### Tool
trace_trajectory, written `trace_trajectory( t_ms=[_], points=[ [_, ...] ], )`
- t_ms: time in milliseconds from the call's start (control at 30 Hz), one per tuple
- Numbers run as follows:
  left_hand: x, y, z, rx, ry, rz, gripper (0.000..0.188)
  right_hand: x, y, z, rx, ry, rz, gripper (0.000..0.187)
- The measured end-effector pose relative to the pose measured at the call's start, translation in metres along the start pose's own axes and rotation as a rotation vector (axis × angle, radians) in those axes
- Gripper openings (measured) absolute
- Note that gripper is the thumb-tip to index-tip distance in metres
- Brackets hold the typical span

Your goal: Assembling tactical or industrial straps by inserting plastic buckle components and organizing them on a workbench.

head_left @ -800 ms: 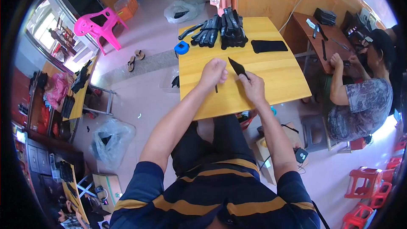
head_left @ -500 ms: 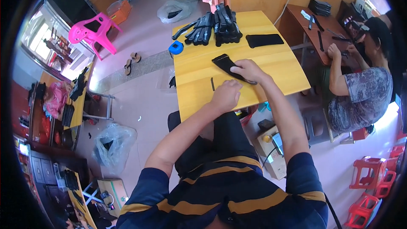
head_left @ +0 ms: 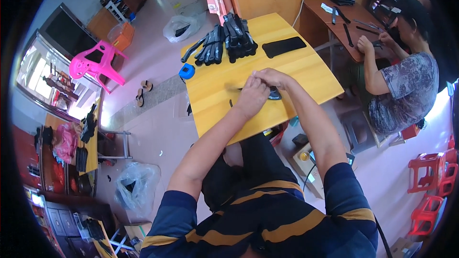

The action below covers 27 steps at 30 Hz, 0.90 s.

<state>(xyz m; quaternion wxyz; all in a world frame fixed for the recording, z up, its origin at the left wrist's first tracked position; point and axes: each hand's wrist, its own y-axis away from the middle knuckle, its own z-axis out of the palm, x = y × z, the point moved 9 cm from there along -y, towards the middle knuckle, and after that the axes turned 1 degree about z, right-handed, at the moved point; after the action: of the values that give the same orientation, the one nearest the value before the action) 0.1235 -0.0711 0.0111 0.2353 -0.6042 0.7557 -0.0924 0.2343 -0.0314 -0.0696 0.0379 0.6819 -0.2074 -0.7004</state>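
Note:
Over the yellow table my two hands are close together, fingers bent. My right hand is closed on a black fabric strip, part of which shows below its fingers. Beside it, my left hand is closed in a pinch; its fingers cover what they grip. A blurred end sticks out left of the fingers. A thin dark strip lies by my left wrist. Farther back are a flat black fabric piece and bundles of black and grey straps.
A blue tape measure sits at the table's left edge. To the right, a co-worker handles dark pieces at a brown desk. A pink plastic chair, plastic bags and red stools stand around on the floor.
My left hand has risen to meet my right hand. The black strip, earlier stretched out flat to the far left of my right hand, is now mostly hidden by both. The view has shifted slightly.

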Motion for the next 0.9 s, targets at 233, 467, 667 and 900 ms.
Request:
trace_trajectory(
  t_ms=[233, 467, 667, 900],
  points=[
    [-0.027, -0.009, 0.041, -0.574, 0.097, -0.163, 0.016, -0.018, 0.087, -0.040, 0.699, -0.077, -0.553, 0.032],
    [-0.037, -0.039, 0.055, -0.672, 0.121, -0.143, 0.015, 0.008, 0.178, 0.011, 1.027, 0.589, -0.621, 0.011],
    [-0.039, -0.044, 0.064, -0.789, 0.086, -0.125, 0.019, 0.006, 0.172, 0.037, 1.022, 0.809, -0.686, 0.014],
    [-0.034, -0.054, 0.056, -0.813, 0.097, -0.122, 0.017, 0.011, 0.169, 0.029, 1.069, 0.779, -0.686, 0.014]
  ],
)
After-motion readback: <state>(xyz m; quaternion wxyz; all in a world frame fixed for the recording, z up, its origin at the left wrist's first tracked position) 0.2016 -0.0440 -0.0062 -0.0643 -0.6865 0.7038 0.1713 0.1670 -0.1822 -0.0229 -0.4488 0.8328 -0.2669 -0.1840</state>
